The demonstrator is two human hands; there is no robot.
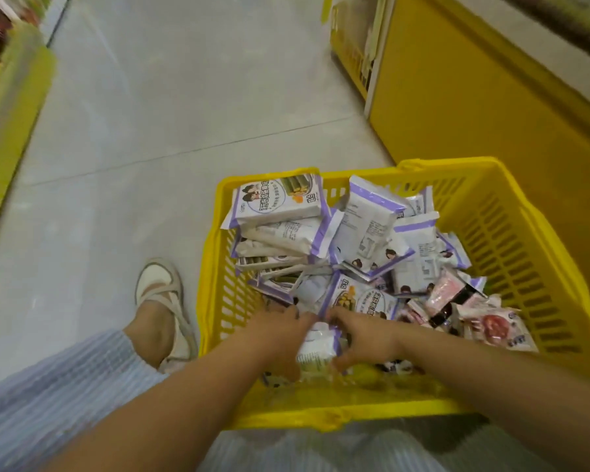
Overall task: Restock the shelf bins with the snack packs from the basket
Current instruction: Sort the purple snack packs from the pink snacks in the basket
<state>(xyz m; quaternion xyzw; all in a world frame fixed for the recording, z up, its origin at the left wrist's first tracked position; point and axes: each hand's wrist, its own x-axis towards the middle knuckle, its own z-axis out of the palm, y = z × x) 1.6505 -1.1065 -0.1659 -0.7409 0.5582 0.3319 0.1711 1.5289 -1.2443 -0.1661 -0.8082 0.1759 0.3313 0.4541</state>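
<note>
Light: bright, even, from overhead; pale sheen on floor (184,97).
Shadows: thin band under basket (511,233), lower centre.
Blur: upper corners smeared; snack pack (317,347) soft.
Distortion: wide-angle, edges bowed.

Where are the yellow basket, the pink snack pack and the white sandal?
yellow basket (521,264): head view, on its slotted right wall.
pink snack pack (494,327): head view, on its red picture.
white sandal (157,279): head view, on its toe.
</note>
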